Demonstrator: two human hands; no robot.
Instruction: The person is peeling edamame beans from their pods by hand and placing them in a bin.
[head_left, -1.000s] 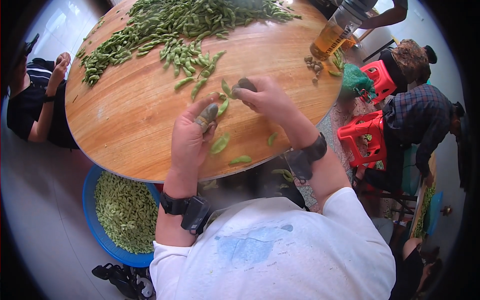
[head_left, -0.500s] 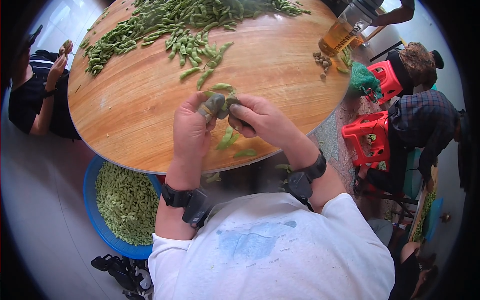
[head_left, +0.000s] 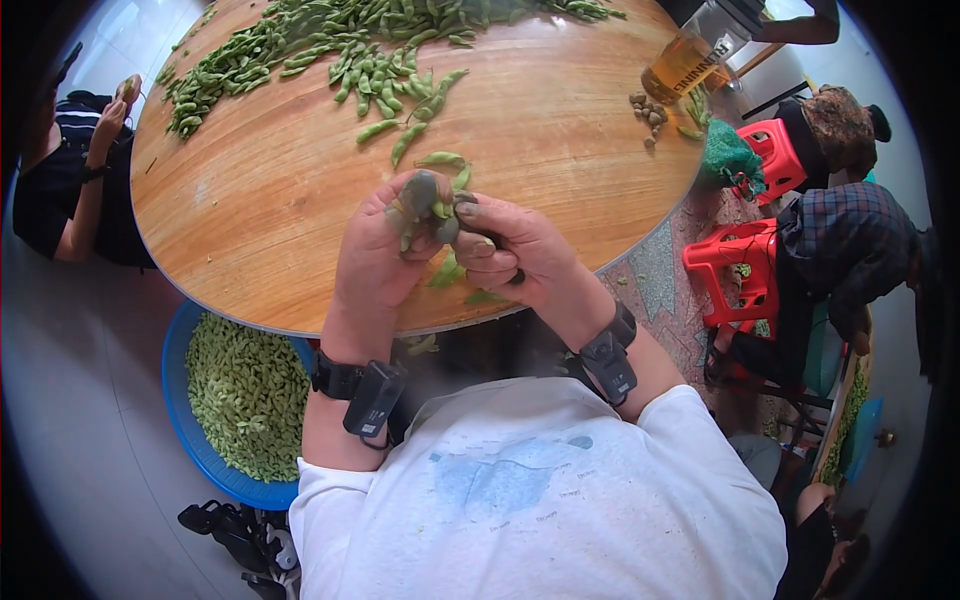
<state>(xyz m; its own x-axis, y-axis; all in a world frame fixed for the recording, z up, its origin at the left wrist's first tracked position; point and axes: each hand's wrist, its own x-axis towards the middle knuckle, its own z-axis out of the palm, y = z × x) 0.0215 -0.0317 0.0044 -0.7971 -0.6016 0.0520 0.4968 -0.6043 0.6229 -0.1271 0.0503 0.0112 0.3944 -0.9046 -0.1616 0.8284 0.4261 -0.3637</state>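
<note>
Over the near part of the round wooden table (head_left: 250, 240), my left hand (head_left: 375, 240) is closed on a green bean pod (head_left: 441, 209). My right hand (head_left: 520, 240) pinches at the same pod from the other side, its fingers curled. Dark grey coverings show on the thumb and some fingertips. Several loose pods lie just beyond my hands, among them one green pod (head_left: 440, 158). Beneath my fingers, another pod (head_left: 447, 270) rests near the table edge, partly hidden. Farther off spreads a large heap of pods (head_left: 340, 40).
A blue basin (head_left: 172, 375) full of shelled beans (head_left: 245, 400) stands on the floor at left. A bottle of amber drink (head_left: 690, 60) and small brown lumps (head_left: 650, 115) sit at the table's right. Other people work on both sides, near red stools (head_left: 735, 270).
My right hand has turned, and its fingers are more curled toward me. My left thumb has moved up slightly. The view has shifted a little.
</note>
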